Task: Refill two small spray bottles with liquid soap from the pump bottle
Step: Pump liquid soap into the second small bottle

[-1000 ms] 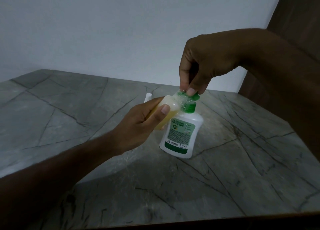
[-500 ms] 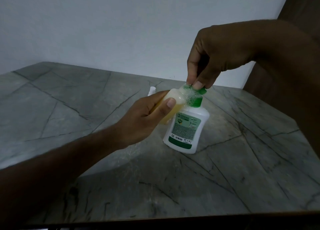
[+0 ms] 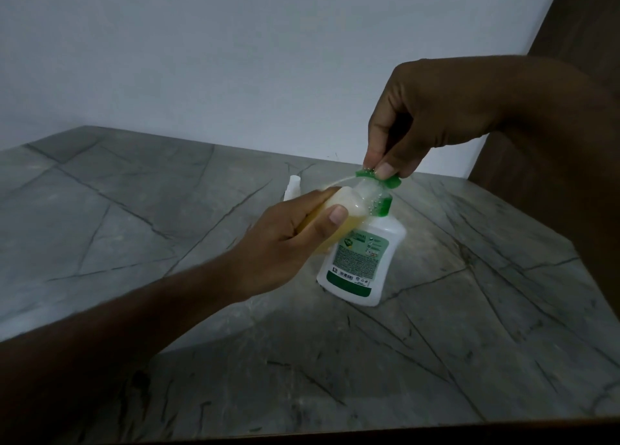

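Left hand (image 3: pixel 285 243) grips one small spray bottle (image 3: pixel 339 219), tilted, mouth up-right under green pump head (image 3: pixel 379 178). Right hand (image 3: pixel 432 115) pinches pump. One pump bottle (image 3: pixel 360 260) upright on desk (image 3: pixel 134 226); second sprayer (image 3: pixel 292 186) behind.

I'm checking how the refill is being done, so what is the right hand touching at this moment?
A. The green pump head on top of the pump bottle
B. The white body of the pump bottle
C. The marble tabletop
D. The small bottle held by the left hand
A: the right hand has its fingertips on the green pump head of the pump bottle.
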